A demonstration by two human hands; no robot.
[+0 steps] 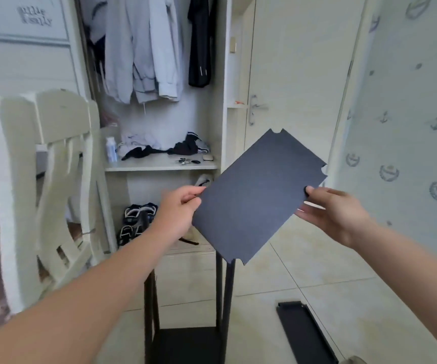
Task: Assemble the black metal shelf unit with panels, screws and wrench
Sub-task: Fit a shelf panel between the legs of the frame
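I hold a flat black panel with notched corners in the air at chest height, tilted so its far corner points up and right. My left hand pinches its left edge, and my right hand grips its right edge. Below the panel stands the partly built black shelf frame: thin upright posts rise from a black bottom shelf. Another black metal piece lies flat on the floor tiles to the right. No screws or wrench show.
A cream wooden chair stands close on the left. Straight ahead is an open wardrobe with hanging clothes, a cluttered shelf and sandals at the bottom. A closed door and a patterned wall are to the right.
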